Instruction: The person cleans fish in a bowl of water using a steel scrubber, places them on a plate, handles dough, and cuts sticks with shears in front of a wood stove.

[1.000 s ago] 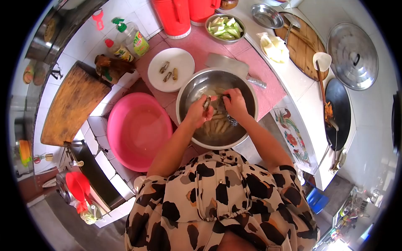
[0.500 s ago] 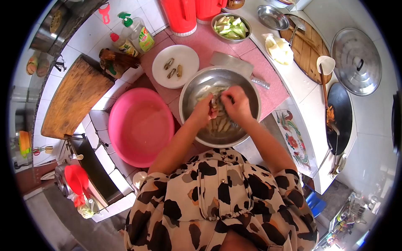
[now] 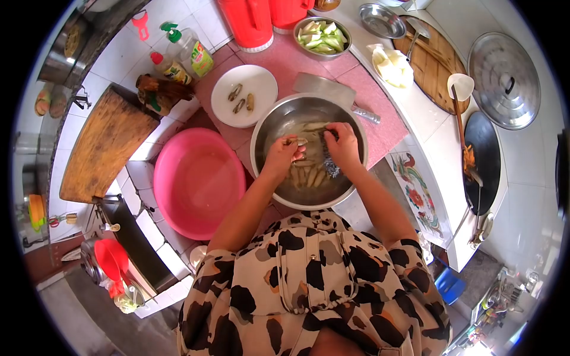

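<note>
My left hand (image 3: 285, 156) pinches a razor clam (image 3: 295, 142) over the steel basin (image 3: 259, 157). My right hand (image 3: 343, 145), at the basin's right side, has its fingers closed on a dark, silvery scouring pad (image 3: 331, 165), partly hidden beneath the hand. Several more razor clams (image 3: 307, 175) lie in cloudy water at the bottom of the basin. Left of it, a white plate (image 3: 261, 80) carries several razor clams (image 3: 240, 105).
A cleaver (image 3: 325, 88) lies just behind the basin. The pink tub (image 3: 172, 157) stands at left with water in it. Farther back are a bowl of cut green vegetable (image 3: 322, 37) and red flasks (image 3: 249, 24). A wok (image 3: 482, 160) sits at right.
My hands have moved apart: the left slightly leftward with the razor clam, the right slightly rightward. More of the scouring pad shows now. The view has shifted slightly.
</note>
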Available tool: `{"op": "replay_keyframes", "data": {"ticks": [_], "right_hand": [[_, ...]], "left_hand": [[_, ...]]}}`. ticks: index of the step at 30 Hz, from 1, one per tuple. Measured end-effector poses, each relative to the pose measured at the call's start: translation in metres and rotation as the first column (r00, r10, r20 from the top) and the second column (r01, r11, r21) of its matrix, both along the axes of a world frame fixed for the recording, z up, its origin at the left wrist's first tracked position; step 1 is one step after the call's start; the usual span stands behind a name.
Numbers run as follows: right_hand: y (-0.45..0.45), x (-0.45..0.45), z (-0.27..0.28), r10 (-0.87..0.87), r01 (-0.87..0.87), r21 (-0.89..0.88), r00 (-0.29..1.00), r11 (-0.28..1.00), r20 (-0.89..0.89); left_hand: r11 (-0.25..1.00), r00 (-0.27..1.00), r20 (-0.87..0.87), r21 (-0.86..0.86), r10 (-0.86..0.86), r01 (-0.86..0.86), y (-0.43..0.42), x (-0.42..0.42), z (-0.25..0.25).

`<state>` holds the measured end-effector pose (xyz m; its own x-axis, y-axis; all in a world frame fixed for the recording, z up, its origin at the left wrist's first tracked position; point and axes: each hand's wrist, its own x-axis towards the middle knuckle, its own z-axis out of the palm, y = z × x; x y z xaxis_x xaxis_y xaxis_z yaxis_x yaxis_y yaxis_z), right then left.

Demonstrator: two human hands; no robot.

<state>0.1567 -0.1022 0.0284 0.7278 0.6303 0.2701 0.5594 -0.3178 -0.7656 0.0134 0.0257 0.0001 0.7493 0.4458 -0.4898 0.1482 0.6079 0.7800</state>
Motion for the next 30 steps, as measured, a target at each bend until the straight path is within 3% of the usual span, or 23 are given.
{"op": "replay_keyframes", "data": {"ticks": [3, 6, 10, 13, 16, 19, 22, 25, 28, 30], "right_hand": [[0.02, -0.033, 0.013, 0.238, -0.245, 0.137, 0.969, 0.96, 0.064], [0.024, -0.027, -0.005, 0.147, -0.148, 0.091, 0.989, 0.985, 0.014], [0.01, 0.003, -0.002, 0.049, -0.056, 0.088, 0.996, 0.995, 0.078], [0.0, 0.011, 0.013, -0.054, 0.053, 0.089, 0.998, 0.995, 0.014], [-0.008, 0.013, 0.019, -0.048, 0.056, 0.073, 0.993, 0.996, -0.109], [-0.004, 0.01, 0.028, 0.069, -0.053, 0.088, 0.979, 0.995, -0.19], [0.014, -0.007, 0.042, 0.233, -0.211, 0.144, 0.96, 0.967, -0.154], [0.026, -0.03, 0.026, 0.421, -0.425, 0.057, 0.904, 0.903, 0.073], [0.015, -0.015, 0.014, 0.318, -0.314, -0.048, 0.932, 0.948, 0.176], [-0.001, 0.003, 0.012, 0.265, -0.251, -0.094, 0.945, 0.964, 0.194]], "left_hand": [[0.999, 0.997, 0.071, 0.03, 0.037, -0.039, -0.007, 0.005, -0.012], [0.997, 0.997, 0.053, -0.071, 0.047, -0.043, -0.014, 0.006, -0.014], [0.979, 0.989, 0.07, -0.166, 0.127, -0.114, -0.012, -0.001, 0.013], [0.989, 0.997, -0.011, -0.128, 0.074, -0.075, -0.002, -0.009, 0.031], [0.994, 0.998, 0.067, -0.111, -0.007, 0.014, 0.006, -0.015, 0.007], [0.971, 0.995, 0.007, 0.22, -0.099, 0.095, 0.01, -0.016, -0.001], [0.966, 0.996, 0.09, 0.256, -0.002, -0.021, 0.002, -0.013, 0.011], [0.991, 0.991, 0.128, 0.133, -0.045, 0.028, -0.001, -0.01, 0.017], [0.998, 0.993, -0.092, -0.002, -0.068, 0.068, 0.001, -0.014, 0.025], [0.968, 0.996, -0.031, 0.239, 0.087, -0.077, 0.019, -0.018, 0.026]]}}
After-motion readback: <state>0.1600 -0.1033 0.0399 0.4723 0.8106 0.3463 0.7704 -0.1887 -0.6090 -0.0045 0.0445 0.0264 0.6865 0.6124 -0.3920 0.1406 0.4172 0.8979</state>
